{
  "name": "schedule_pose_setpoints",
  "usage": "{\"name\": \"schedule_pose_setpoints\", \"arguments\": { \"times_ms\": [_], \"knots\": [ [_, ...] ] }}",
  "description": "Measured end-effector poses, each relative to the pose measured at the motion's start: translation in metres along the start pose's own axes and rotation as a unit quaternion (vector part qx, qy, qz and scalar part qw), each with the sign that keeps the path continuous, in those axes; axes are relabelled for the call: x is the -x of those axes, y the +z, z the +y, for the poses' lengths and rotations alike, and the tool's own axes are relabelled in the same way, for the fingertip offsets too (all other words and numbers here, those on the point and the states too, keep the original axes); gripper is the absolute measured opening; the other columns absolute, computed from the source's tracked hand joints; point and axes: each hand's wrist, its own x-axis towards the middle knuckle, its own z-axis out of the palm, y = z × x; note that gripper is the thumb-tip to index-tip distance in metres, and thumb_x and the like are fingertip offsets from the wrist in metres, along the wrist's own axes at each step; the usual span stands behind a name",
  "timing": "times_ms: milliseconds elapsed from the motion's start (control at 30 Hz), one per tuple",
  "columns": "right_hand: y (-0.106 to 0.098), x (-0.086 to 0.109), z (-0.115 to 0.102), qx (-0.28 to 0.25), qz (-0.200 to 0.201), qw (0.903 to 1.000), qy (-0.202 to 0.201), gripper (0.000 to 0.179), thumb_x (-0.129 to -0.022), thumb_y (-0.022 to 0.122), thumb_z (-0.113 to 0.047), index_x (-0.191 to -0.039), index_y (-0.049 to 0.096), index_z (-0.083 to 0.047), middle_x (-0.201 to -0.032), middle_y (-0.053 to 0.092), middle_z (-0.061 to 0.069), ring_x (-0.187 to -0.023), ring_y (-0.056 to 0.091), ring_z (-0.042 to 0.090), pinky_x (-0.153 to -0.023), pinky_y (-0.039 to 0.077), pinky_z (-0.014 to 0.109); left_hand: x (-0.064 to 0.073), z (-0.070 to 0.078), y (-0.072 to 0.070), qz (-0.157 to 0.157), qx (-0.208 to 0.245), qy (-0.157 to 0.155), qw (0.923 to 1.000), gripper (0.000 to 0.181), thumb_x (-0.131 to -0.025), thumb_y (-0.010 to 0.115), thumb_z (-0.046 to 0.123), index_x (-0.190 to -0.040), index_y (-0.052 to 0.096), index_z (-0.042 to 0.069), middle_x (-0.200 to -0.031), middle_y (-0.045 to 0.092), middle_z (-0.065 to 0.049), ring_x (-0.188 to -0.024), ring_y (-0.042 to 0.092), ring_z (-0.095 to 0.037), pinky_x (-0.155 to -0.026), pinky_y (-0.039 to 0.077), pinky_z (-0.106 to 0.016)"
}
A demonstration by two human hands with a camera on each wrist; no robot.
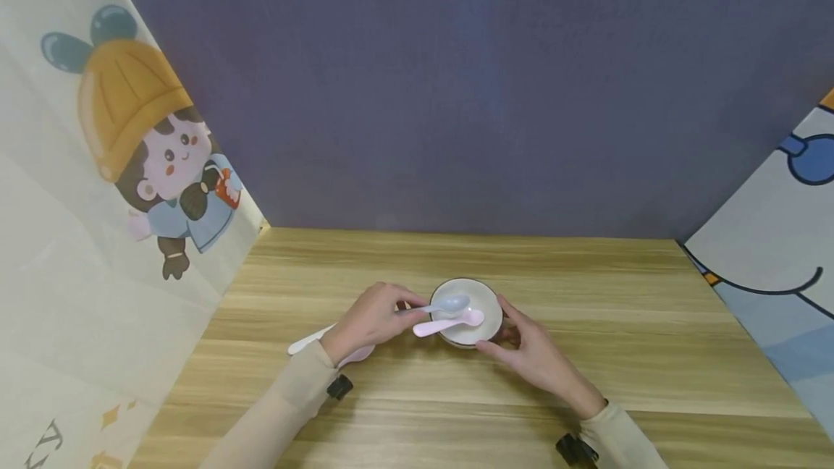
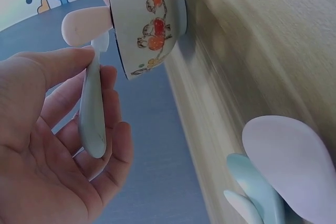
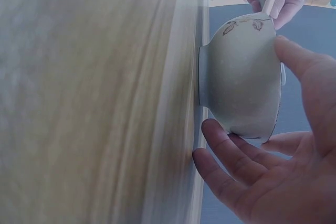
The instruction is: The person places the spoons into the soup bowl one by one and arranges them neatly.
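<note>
Wood-grain worktop beneath. Right hand: fingers spread, curved round the right side of the bowl. Left hand: fingers pinching the handle of a blue spoon. Bowl upright on worktop, blue spoon's head over it. Pink spoon inside, handle out past left rim. Further spoons beside left wrist.

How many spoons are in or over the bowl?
2: a blue spoon held by the left hand over the bowl; a pink spoon resting in it, handle over the rim. No others show there.
</note>
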Motion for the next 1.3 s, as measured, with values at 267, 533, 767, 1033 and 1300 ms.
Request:
{"name": "schedule_pose_setpoints", "arguments": {
  "times_ms": [267,533,767,1033,1300],
  "knots": [
    [-0.001,0.001,-0.001,0.006,-0.003,1.0,-0.001,0.104,-0.09,0.085,-0.047,-0.166,0.031,-0.002,-0.129,0.072,0.012,-0.104,0.077,0.016,-0.091,0.062,0.036,-0.004,0.004,0.002,0.0,-0.015,0.012,0.9998,0.018,-0.1,0.076,0.03,-0.111,0.085,0.021,-0.094,0.08,0.008,-0.074,0.064,-0.008,-0.061,0.048,-0.023],
    [-0.001,0.001,-0.002,0.009,-0.007,0.9999,0.002,0.104,-0.09,0.085,-0.048,-0.167,0.031,-0.004,-0.127,0.073,0.009,-0.104,0.076,0.014,-0.091,0.061,0.035,-0.009,0.006,0.004,0.001,-0.025,0.016,0.9995,0.019,-0.099,0.075,0.03,-0.112,0.085,0.021,-0.091,0.08,0.008,-0.07,0.06,-0.004,-0.06,0.047,-0.022],
    [-0.002,0.001,-0.003,0.005,-0.009,0.9999,0.002,0.104,-0.09,0.084,-0.049,-0.167,0.03,-0.005,-0.13,0.072,0.009,-0.106,0.076,0.015,-0.093,0.061,0.036,-0.013,0.007,0.007,-0.001,-0.029,0.02,0.9994,0.018,-0.099,0.075,0.028,-0.111,0.085,0.02,-0.09,0.079,0.007,-0.07,0.06,-0.002,-0.063,0.047,-0.022],
    [-0.002,0.001,-0.003,0.001,-0.005,1.0,0.0,0.104,-0.091,0.085,-0.047,-0.166,0.03,-0.001,-0.127,0.073,0.011,-0.105,0.077,0.017,-0.096,0.061,0.042,-0.015,0.009,0.006,-0.007,-0.027,0.022,0.9994,0.018,-0.099,0.075,0.026,-0.112,0.085,0.018,-0.092,0.081,0.004,-0.069,0.06,-0.003,-0.061,0.047,-0.022],
    [-0.002,0.001,-0.004,0.002,-0.011,0.9999,0.012,0.107,-0.089,0.085,-0.051,-0.168,0.029,-0.005,-0.118,0.076,0.003,-0.105,0.077,0.014,-0.096,0.06,0.04,-0.017,0.012,0.007,-0.018,-0.035,0.018,0.9991,0.02,-0.098,0.076,0.023,-0.114,0.084,0.015,-0.099,0.082,0.002,-0.069,0.06,-0.002,-0.062,0.048,-0.021]
  ]
}}
